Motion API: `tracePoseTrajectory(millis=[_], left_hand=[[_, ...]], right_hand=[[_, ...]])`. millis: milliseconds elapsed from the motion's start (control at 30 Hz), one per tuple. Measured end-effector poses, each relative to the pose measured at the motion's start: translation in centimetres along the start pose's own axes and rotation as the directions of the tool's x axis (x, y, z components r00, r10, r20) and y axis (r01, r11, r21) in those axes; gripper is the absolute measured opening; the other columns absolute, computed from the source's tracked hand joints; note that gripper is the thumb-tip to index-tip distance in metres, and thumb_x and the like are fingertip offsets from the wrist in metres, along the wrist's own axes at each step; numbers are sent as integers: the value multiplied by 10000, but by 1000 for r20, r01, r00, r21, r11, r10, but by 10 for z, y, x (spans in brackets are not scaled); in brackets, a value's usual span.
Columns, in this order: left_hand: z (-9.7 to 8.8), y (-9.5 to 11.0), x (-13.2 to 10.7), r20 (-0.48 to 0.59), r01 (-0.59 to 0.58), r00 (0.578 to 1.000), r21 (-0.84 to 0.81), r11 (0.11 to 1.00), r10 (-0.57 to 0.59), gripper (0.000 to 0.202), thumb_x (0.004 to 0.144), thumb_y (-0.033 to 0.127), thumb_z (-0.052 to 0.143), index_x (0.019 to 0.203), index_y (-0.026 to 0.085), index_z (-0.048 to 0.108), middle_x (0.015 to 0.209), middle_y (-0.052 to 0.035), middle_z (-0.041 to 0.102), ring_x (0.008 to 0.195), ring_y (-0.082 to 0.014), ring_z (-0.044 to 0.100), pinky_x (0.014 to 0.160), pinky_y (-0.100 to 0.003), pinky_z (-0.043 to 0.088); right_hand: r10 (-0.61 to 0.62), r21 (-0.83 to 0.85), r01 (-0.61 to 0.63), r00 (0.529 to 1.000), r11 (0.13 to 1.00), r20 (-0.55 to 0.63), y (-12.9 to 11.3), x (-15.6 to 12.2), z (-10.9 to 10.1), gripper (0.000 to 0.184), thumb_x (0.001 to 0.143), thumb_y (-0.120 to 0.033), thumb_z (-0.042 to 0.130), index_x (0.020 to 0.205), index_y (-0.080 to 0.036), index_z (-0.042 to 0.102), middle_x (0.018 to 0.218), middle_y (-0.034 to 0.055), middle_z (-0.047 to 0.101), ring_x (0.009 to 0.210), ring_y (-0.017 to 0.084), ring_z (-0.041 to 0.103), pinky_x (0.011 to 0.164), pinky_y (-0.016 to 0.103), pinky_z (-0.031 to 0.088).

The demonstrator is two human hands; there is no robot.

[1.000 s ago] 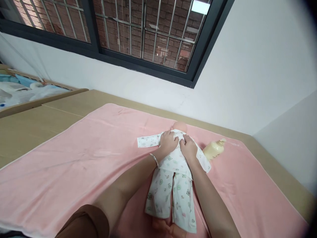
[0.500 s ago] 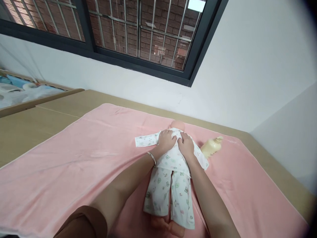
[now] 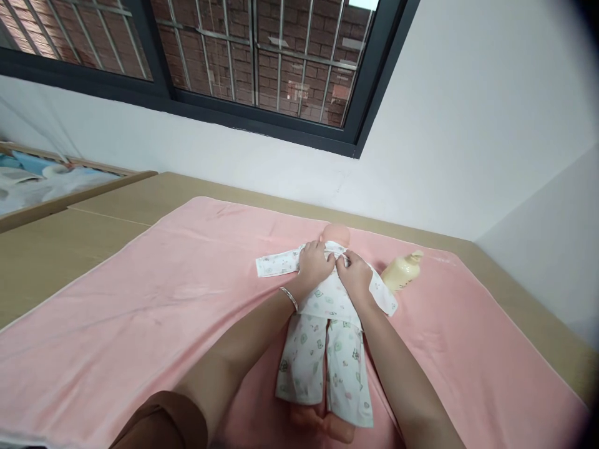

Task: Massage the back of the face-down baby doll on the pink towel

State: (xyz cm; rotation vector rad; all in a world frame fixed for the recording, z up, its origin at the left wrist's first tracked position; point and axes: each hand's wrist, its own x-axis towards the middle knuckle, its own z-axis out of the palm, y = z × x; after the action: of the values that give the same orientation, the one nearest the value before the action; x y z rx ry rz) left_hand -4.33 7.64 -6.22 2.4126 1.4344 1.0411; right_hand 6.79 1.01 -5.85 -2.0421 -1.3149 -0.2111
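A baby doll (image 3: 337, 234) lies on its back on a pink towel (image 3: 140, 312), dressed in a white printed top and trousers (image 3: 327, 362). My left hand (image 3: 314, 264) rests on the doll's chest near the collar, fingers curled on the cloth. Beside it, my right hand (image 3: 354, 276) pinches the top's front edge close to the neck. A silver bangle (image 3: 289, 297) circles my left wrist. The doll's left sleeve (image 3: 277, 264) lies flat and spread outward. Its bare feet (image 3: 322, 424) show at the bottom.
A cream baby bottle (image 3: 402, 271) lies on the towel just right of the doll. The towel covers a tan wooden surface (image 3: 56, 243) against a white wall under a barred window. A wooden-railed cot (image 3: 51, 181) with blue and white bedding stands far left.
Both hands have crept slightly up the doll's chest toward the collar, and the right fingers have closed into a pinch on the cloth. The view shifted a little.
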Motion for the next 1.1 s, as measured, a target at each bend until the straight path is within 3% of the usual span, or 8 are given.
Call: tracePoseTrajectory(millis=[133,400,1100], left_hand=[[-1,0,2,38,22,999,14,1000,-22,264,887,359,543,1057,169,613,1090,-116,642,1077,-278,560,925,-386,431],[-2,1,3,76,24,997,32,999,-26,266,892,352,518,1051,160,612,1110,-119,639,1085,-274,559,950,-384,420],[9,-3,11,157,45,986,20,999,-48,289,889,358,497,1065,161,618,1145,-126,629,1137,-274,546,1019,-392,387]], right_hand=[[19,-11,-19,999,1000,27,-2,3,-2,360,895,-366,487,1159,-210,675,1074,72,720,987,240,642,817,291,432],[-99,74,95,994,993,48,11,13,8,390,878,-311,438,1174,-143,629,1130,127,683,1079,267,583,962,352,402],[-214,41,211,973,977,86,12,18,8,331,879,-269,388,1087,-168,625,1071,103,679,1004,261,569,909,352,400]])
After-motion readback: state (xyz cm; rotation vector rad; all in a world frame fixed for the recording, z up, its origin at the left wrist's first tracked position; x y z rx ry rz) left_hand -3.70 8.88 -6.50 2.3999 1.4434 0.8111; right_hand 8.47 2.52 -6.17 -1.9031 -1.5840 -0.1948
